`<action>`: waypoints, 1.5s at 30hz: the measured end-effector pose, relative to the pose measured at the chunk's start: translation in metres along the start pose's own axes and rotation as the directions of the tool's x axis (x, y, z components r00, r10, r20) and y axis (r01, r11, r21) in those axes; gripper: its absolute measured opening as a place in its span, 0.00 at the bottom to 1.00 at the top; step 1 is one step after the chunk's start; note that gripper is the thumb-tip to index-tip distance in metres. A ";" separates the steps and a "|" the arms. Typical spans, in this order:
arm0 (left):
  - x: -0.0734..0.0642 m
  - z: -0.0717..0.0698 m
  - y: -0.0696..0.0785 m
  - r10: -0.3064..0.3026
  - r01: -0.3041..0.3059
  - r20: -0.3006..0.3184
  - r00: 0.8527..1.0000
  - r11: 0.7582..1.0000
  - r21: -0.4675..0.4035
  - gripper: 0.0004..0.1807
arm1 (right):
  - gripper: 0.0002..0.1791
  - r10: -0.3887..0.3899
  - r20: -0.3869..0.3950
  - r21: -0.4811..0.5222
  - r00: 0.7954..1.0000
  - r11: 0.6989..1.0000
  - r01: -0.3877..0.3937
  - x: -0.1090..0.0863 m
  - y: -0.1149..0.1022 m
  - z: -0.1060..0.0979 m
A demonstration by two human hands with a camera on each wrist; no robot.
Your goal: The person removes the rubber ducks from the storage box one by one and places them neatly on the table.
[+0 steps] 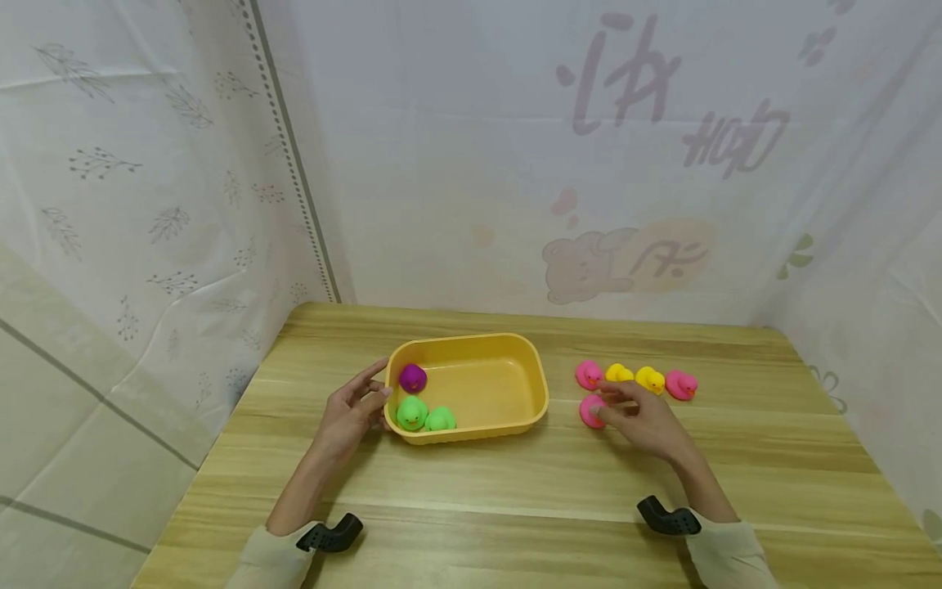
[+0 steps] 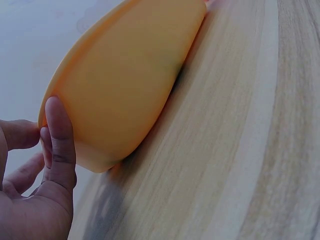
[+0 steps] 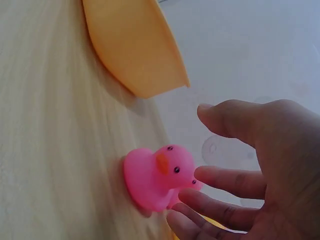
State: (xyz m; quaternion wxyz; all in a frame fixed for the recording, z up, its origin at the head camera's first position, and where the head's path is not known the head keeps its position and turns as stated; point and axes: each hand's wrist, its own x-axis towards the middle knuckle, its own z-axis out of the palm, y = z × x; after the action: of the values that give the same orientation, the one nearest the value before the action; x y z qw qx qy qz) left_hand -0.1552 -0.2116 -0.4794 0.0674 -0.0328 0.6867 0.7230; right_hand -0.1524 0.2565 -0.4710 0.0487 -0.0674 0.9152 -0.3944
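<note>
A yellow plastic basin point(image 1: 486, 393) stands on the table, with a purple rubber duck point(image 1: 413, 378) and two green rubber ducks, one in the corner point(image 1: 412, 413) and one beside it point(image 1: 440, 420), at its left end. My left hand point(image 1: 348, 415) rests against the basin's left end, thumb and fingertips at the rim in the left wrist view. My right hand point(image 1: 644, 419) hovers by a pink rubber duck point(image 3: 150, 180), its thumb and fingers spread apart with nothing between them. Its fingertips overlap the pink duck in the head view.
Behind my right hand stands a row of rubber ducks: a pink one point(image 1: 588, 375), two yellow ones point(image 1: 619, 373) point(image 1: 651, 380) and another pink one point(image 1: 681, 384). The wooden table point(image 1: 471, 507) ends at a printed cloth backdrop point(image 1: 441, 204).
</note>
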 end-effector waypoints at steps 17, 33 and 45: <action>0.000 0.000 -0.001 0.006 -0.006 0.005 1.000 1.000 -0.011 0.30 | 0.36 -0.127 0.000 0.101 0.992 0.987 0.127 0.003 -0.034 0.001; 0.001 0.000 -0.001 -0.001 0.001 0.005 1.000 1.000 -0.014 0.30 | 0.34 -0.202 0.022 0.117 0.979 0.973 0.198 0.011 -0.075 0.018; -0.001 0.000 0.000 -0.003 0.003 0.005 1.000 1.000 -0.010 0.30 | 0.34 -0.296 0.065 0.162 0.953 0.945 0.283 0.023 -0.098 0.035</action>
State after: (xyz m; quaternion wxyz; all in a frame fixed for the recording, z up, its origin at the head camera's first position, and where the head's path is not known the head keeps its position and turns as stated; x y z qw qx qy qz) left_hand -0.1546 -0.2113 -0.4792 0.0700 -0.0322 0.6830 0.7264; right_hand -0.1614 0.1613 -0.4243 0.0356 -0.2147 0.8597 -0.4621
